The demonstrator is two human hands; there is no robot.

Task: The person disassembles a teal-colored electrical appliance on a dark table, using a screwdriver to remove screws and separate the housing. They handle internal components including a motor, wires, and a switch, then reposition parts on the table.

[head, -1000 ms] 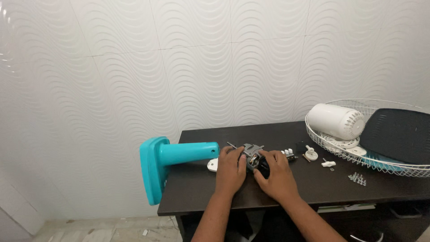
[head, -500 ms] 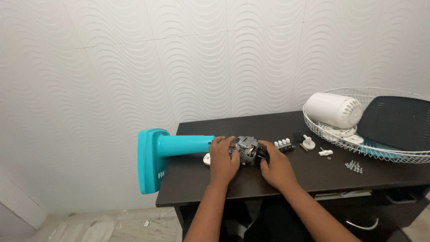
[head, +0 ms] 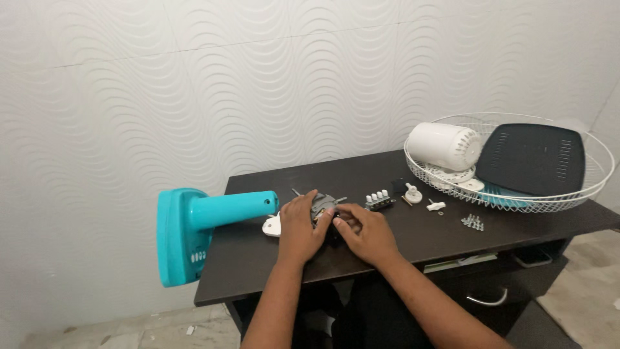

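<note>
Both hands have stayed on the small grey motor [head: 323, 208] near the dark table's [head: 387, 245] front edge; left hand [head: 298, 226] cups it, right hand [head: 365, 232] grips its side. One teal fan stand [head: 194, 226] overhangs the left end. One wire guard [head: 516, 161] holds a white housing [head: 444, 146]. One switch block [head: 378, 201] and several screws [head: 473, 222] lie beside.

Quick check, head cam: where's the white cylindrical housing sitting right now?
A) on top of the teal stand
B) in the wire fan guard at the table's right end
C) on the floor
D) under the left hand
B: the white cylindrical housing lies inside the wire fan guard at the right end of the table, beside a dark panel, well away from both hands.
</note>
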